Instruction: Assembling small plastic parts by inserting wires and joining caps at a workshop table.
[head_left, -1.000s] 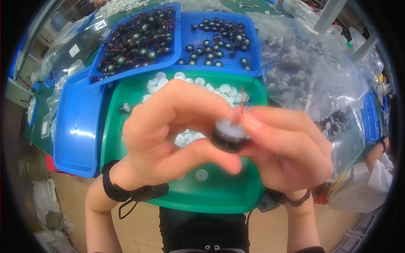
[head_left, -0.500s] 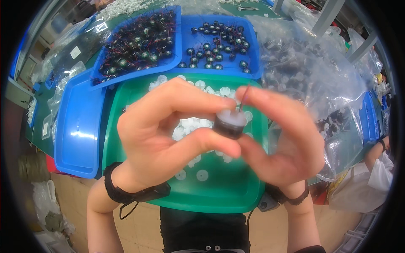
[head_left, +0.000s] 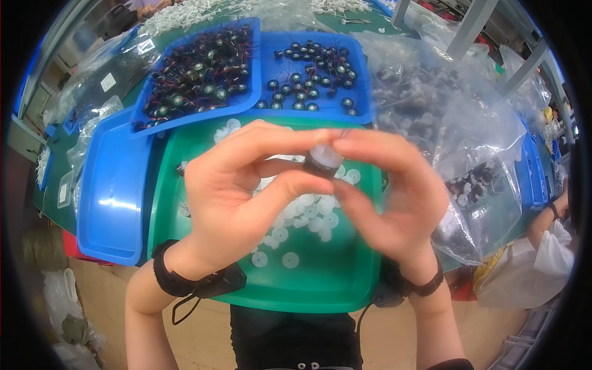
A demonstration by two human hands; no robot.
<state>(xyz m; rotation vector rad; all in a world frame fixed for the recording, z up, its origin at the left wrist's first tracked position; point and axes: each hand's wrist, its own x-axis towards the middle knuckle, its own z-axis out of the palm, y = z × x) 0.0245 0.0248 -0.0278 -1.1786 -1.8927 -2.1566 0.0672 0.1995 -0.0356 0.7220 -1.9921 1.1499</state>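
A small black cylinder with a white plastic cap (head_left: 324,159), motor-like, is held up over the green tray (head_left: 320,290). My left hand (head_left: 231,191) pinches it between thumb and forefinger from the left. From the right, my right hand (head_left: 398,197) closes its thumb and forefinger against the piece. A thin dark wire shows faintly by the right forefinger; blur hides its run. Below my hands, white round plastic caps (head_left: 290,259) lie loose in the green tray. Another dark piece (head_left: 181,168) sits at the tray's left side.
Behind the green tray, two blue trays hold black wired cylinders: a heaped one (head_left: 254,86) and a sparser one (head_left: 368,105). A bare blue tray (head_left: 114,216) lies left. Clear plastic bags (head_left: 456,105) of parts cover the right side. Another person's arm (head_left: 549,222) shows far right.
The held piece has moved slightly left and up. My right hand has moved left, and its fingers have closed in on the piece. The wire that stood upright is now mostly hidden.
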